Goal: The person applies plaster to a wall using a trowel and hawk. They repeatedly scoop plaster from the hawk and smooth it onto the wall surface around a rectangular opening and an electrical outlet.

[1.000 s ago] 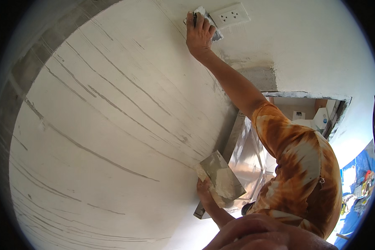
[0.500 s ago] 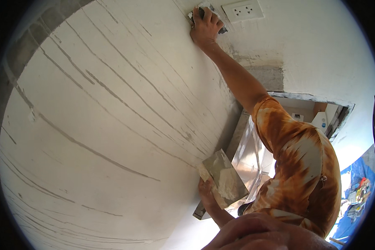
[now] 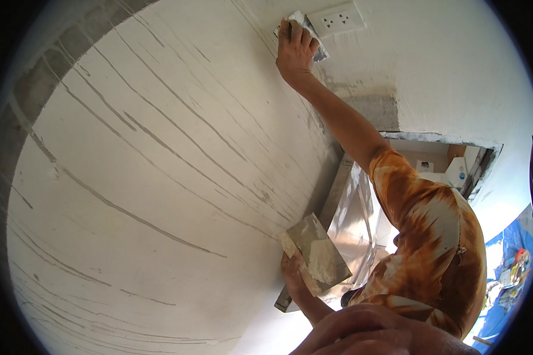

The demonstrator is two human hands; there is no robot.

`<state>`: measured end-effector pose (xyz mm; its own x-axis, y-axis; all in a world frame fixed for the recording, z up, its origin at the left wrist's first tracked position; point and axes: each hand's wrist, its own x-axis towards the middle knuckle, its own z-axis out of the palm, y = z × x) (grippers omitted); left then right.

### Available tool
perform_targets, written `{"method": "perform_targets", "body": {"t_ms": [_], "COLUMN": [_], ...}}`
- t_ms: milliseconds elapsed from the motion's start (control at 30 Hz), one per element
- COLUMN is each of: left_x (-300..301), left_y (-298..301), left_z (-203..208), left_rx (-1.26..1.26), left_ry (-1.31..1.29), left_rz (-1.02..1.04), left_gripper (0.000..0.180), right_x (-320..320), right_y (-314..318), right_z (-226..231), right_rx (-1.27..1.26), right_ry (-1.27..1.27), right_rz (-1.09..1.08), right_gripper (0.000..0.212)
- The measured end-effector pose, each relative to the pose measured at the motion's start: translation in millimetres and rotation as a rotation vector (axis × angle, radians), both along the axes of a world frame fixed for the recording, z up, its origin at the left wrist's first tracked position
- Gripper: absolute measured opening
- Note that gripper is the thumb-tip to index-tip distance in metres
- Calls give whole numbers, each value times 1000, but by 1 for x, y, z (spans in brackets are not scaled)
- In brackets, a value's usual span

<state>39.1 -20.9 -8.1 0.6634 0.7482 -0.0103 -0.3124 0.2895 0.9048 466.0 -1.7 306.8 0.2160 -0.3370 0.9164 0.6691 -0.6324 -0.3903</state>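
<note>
My right hand (image 3: 296,55) is raised at the top of the wall, its fingers closed over a flat trowel (image 3: 320,52). White plaster clings to the trowel's blade, which lies against or very close to the wall beside a white socket plate (image 3: 339,21). Lower down, my left hand (image 3: 292,269) grips the edge of a square plasterer's hawk (image 3: 331,248). A pale mound of plaster (image 3: 321,260) sits on the hawk, which is tilted. Part of the left hand's grip is hidden behind the board.
A pale wall (image 3: 160,177) with long dark streaks fills the left side. A rough-edged opening (image 3: 441,137) lies right of my raised arm. Plastic-like shiny sheeting (image 3: 352,213) hangs beyond the hawk. Blue sheeting (image 3: 506,242) with several loose items lies at far right.
My right hand and the trowel have moved slightly down and closer to the socket plate. The view has shifted a little. My left hand and the hawk are nearly still.
</note>
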Motion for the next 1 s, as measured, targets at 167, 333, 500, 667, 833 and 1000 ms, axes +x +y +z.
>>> {"method": "perform_targets", "body": {"t_ms": [167, 333, 500, 667, 833, 1000], "left_x": [3, 2, 1, 3, 5, 7], "left_y": [-8, -3, 1, -2, -10, -10], "left_z": [9, 1, -6, 1, 9, 10], "left_rx": [-49, -18, -9, 6, 26, -79], "left_ry": [-61, -53, -56, -58, -27, -54], "left_rz": [8, 25, -15, 14, 92, 49], "left_gripper": [52, 51, 51, 48, 43, 40], "right_x": [22, 31, -24, -95, -77, 16], "right_y": [16, 25, 11, -54, -128, -122], "right_z": [-7, -6, -8, -59, -115, -76], "right_rx": [62, -7, -33, -111, -757, -1129], "right_ry": [-35, -17, 82, 8, -513, -717], "right_rz": [-90, -19, 309, 703, 406, 64], "right_gripper": [56, 56, 65, 62, 35, 27]}}
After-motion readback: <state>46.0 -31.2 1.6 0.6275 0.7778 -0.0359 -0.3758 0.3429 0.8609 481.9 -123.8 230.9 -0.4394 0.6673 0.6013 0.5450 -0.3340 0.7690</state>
